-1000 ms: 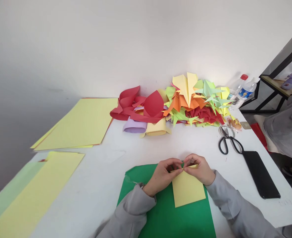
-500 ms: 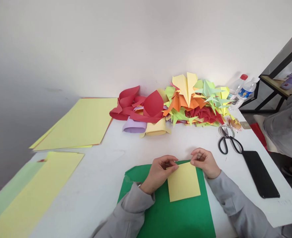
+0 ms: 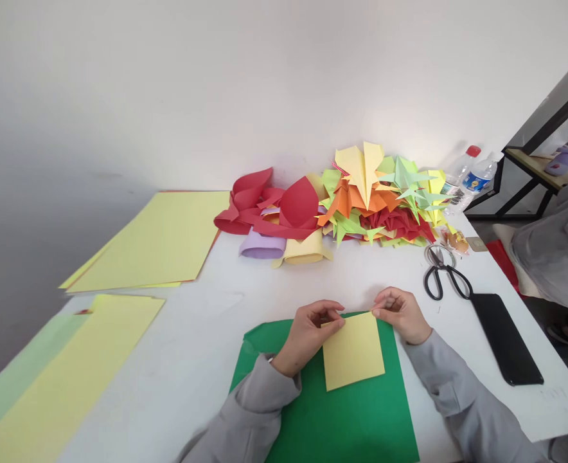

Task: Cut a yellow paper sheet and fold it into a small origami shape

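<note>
A square of yellow paper (image 3: 354, 354) is over a green sheet (image 3: 342, 424) on the white table. My left hand (image 3: 308, 334) pinches its upper left part between thumb and fingers. At the top right corner, my right hand (image 3: 402, 315) has thumb and forefinger pressed together on the paper. The paper's lower edge is free of both hands and slightly tilted. I cannot tell whether it touches the green sheet.
Folded paper planes (image 3: 365, 180) pile up at the back beside red paper shapes (image 3: 298, 209). Black-handled scissors (image 3: 443, 273) and a black phone (image 3: 508, 341) lie to the right, bottles (image 3: 477, 177) behind. Yellow sheets (image 3: 153, 238) lie left. A person's grey sleeve (image 3: 554, 244) shows far right.
The yellow paper has shifted a little to the left between my hands. My right hand has opened a small gap from my left hand, sliding slightly right.
</note>
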Tool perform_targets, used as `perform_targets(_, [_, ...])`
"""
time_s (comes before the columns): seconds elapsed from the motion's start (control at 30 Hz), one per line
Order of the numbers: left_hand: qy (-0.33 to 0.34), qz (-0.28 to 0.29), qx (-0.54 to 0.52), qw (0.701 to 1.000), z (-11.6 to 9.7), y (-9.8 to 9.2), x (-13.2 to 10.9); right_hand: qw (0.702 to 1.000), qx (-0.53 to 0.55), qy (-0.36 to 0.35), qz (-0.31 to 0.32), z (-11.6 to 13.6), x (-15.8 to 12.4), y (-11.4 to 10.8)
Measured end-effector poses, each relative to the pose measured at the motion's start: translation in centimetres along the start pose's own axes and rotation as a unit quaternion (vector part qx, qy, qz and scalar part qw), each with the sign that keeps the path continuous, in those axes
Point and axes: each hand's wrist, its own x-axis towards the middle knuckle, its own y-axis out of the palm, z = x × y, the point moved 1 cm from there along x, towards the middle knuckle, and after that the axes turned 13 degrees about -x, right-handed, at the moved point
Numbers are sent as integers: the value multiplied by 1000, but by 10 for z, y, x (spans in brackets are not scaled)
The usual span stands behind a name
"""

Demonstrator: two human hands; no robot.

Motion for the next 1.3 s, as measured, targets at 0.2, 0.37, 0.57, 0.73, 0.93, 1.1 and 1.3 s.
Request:
perform_targets(0.2, [4, 28, 14, 1000, 3, 5, 0, 1000, -5, -3, 23, -3, -1, 8])
perform_targets(0.37, [8, 48, 26, 998, 4, 8, -1, 997, -41, -36, 49, -3, -6, 24])
perform_targets(0.57, [14, 84, 24, 996, 5, 11, -2, 995, -64, -32, 68, 0, -11, 36])
perform_targets(0.73, [4, 94, 21, 995, 6, 9, -1, 996, -57, -26, 56, -3, -10, 34])
perform_targets(0.93, [-8, 80, 30, 996, 4, 8, -2, 998, -38, -33, 48, -4, -9, 30])
perform_targets(1.1, [-6, 66, 0, 998, 3, 5, 0, 999, -26, -26, 24, -1, -6, 24])
perform_targets(1.3, [-14, 60, -44, 997, 2, 2, 2, 999, -4, -31, -10, 2, -3, 14])
